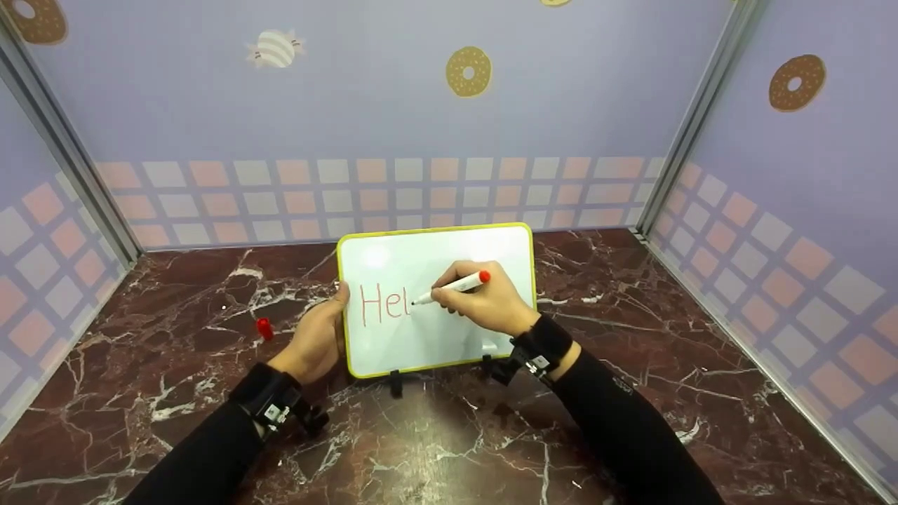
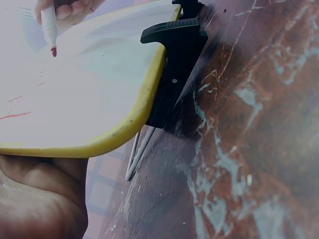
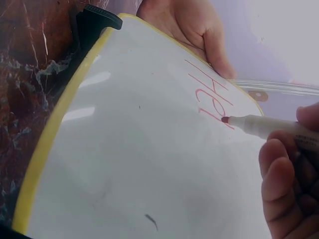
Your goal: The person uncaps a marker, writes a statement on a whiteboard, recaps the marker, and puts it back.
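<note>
A small whiteboard (image 1: pixel 435 252) with a yellow frame stands tilted back on black feet (image 2: pixel 174 69). Red letters reading "Hel" (image 1: pixel 382 305) are on its left half. My left hand (image 1: pixel 319 340) grips the board's left edge, the thumb along the rim and the fingers hidden behind. In my right hand (image 1: pixel 484 301) a white marker (image 3: pixel 256 124) with a red end is pinched between thumb and fingers. The marker's red tip is at the last letter; whether it touches the surface I cannot tell. In the left wrist view the marker (image 2: pixel 49 25) points down toward the board.
A red marker cap (image 1: pixel 264 328) lies on the dark red marble-patterned tabletop (image 1: pixel 435 442), left of my left hand. Patterned wall panels (image 1: pixel 365 105) enclose the table at the back and both sides. Thin grey support legs (image 2: pixel 139 152) show behind the board.
</note>
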Available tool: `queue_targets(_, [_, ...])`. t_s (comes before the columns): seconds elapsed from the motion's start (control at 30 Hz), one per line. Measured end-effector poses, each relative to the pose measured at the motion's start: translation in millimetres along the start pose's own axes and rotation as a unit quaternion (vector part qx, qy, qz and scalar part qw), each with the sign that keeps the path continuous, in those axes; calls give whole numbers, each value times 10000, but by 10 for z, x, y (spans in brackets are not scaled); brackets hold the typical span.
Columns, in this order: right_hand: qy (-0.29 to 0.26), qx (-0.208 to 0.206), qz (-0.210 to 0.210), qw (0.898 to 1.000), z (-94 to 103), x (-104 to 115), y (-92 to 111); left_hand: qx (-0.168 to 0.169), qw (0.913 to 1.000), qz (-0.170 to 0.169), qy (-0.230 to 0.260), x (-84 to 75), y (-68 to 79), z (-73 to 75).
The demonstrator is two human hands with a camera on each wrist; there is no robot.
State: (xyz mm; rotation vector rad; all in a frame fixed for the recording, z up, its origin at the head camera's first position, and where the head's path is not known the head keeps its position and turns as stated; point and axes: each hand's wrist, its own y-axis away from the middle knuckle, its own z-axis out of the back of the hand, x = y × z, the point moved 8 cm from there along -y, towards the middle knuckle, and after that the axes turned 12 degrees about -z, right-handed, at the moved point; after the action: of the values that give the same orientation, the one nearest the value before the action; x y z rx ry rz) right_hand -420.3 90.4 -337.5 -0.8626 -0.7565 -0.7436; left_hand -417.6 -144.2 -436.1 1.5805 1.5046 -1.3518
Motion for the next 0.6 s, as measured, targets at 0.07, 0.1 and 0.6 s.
queue_targets(0.07, [-45, -64, 38, 10000, 19, 2, -1, -6, 10000, 0, -7, 0, 5, 1])
queue_targets(0.1, [-61, -97, 63, 9999, 27, 8, -1, -14, 10000, 4, -8, 1, 6, 2])
queue_targets(0.6, [-92, -493, 234, 9985, 104, 36, 1, -132, 9999, -4, -18, 2, 4, 10])
